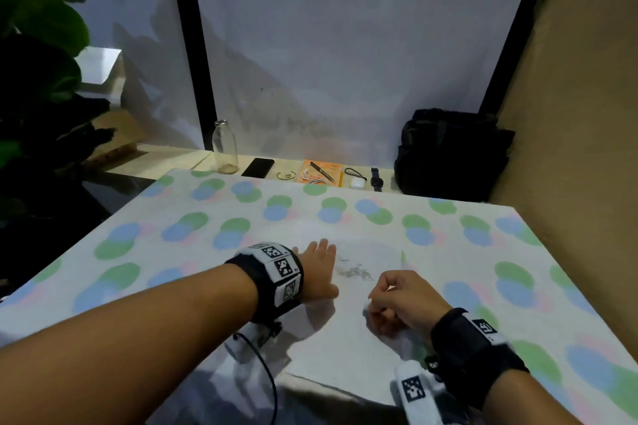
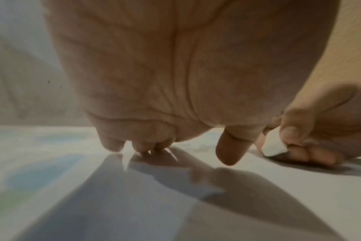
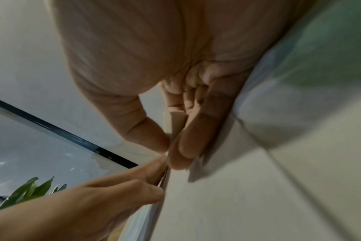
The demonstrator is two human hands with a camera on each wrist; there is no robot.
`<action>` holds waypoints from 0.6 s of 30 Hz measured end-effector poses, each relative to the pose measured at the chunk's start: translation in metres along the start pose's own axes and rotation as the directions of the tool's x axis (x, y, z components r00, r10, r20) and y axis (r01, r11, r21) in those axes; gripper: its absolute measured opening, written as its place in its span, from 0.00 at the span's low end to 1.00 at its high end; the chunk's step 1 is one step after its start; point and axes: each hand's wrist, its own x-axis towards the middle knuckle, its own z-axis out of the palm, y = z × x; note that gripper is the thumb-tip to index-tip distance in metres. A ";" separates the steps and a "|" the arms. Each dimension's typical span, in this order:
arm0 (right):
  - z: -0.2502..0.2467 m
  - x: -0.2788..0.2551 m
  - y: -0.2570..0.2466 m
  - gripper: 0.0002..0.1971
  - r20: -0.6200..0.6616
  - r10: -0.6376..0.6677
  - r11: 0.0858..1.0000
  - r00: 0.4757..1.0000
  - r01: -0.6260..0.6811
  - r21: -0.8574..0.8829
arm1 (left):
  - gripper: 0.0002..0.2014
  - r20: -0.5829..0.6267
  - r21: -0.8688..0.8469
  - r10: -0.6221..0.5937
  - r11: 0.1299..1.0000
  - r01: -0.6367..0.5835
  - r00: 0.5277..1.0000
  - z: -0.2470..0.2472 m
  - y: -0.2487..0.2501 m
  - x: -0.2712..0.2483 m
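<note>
A white sheet of paper lies on a table covered by a cloth with blue and green dots. Grey pencil smudges mark the sheet between my hands. My left hand lies flat on the sheet's left part with straight fingers touching it. My right hand rests on the paper right of the smudges and pinches a small white eraser between thumb and curled fingers. The eraser shows in the right wrist view too, mostly hidden by the fingers.
Along the far ledge stand a glass bottle, a black phone, an orange notebook with a pen, a white earbud case and a watch. A black backpack sits far right, a leafy plant left.
</note>
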 end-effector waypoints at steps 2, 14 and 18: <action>0.000 0.001 0.000 0.10 -0.007 -0.002 1.000 1.000 0.002 -0.020 | 0.40 0.029 0.002 -0.005 1.000 0.005 1.000 0.000 0.006 0.006; -0.004 0.007 0.002 0.03 -0.053 -0.080 0.960 0.995 0.063 -0.274 | 0.30 0.042 0.105 0.225 0.968 -0.228 0.973 -0.017 0.027 0.024; -0.003 0.006 0.000 0.04 -0.052 -0.051 0.978 0.997 0.039 -0.207 | 0.27 0.104 0.120 0.306 0.941 -0.318 0.946 -0.015 0.022 0.021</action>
